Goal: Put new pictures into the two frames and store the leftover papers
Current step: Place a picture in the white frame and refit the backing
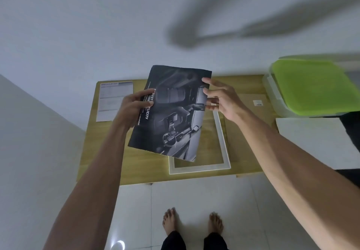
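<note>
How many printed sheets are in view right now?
2. A dark sheet gripped by the left hand above the table, right hand at its edge; a white specification sheet flat on the table's far-left corner. More may lie hidden beneath it.

Bare forearms (101, 171) — bare feet (170, 220), dark trousers (173, 242)

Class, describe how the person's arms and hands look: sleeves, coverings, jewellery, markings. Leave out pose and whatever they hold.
Both the left hand and the right hand are bare, without gloves. The forearms are uncovered to the picture's edge: no sleeves, watch, bracelet or markings show.
</note>
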{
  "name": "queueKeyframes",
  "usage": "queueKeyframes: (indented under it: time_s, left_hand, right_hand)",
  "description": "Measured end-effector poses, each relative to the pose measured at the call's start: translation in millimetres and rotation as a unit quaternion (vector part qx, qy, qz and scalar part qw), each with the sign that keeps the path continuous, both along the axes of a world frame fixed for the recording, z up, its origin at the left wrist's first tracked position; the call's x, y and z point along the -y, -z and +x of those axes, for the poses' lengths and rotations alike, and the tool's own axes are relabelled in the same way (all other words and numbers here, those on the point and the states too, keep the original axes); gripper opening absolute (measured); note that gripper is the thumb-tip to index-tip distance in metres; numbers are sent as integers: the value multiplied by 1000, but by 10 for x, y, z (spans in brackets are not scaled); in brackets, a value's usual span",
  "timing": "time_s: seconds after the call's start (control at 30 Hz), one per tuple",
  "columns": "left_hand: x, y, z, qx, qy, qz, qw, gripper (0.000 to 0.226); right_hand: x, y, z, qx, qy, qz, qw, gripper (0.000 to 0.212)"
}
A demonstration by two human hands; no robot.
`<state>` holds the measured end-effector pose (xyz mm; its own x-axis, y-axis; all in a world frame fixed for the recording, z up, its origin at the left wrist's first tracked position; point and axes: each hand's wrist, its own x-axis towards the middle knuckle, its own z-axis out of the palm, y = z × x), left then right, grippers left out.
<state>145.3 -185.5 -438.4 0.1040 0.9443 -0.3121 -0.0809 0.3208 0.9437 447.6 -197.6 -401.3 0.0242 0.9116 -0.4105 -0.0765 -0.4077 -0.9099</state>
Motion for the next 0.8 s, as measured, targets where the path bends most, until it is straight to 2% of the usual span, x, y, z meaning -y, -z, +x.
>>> queueKeyframes:
  time_s: [0.17, 0.3, 0.47, 0.57, 0.8]
  left_hand:
    - [258, 296, 423, -8, -25, -25, 999, 52]
    - [463, 615, 645, -147, -3, -39, 988, 60]
    - [632, 926, 754, -288, 37, -19, 957, 70]
    - [657, 1041, 778, -329, 22, -18, 944, 74]
    - [702, 981, 892, -381, 3, 21, 924, 67]
  right_hand:
    - [337, 420, 110, 125, 19, -9, 992, 54]
    - [537, 877, 216, 192, 38, -46, 980, 55]
    - [698, 1159, 271, 253, 49, -76, 963, 54]
    - [708, 1223, 289, 281, 38, -69, 956, 57]
    - [566, 1240, 278, 366, 3, -34, 930, 53]
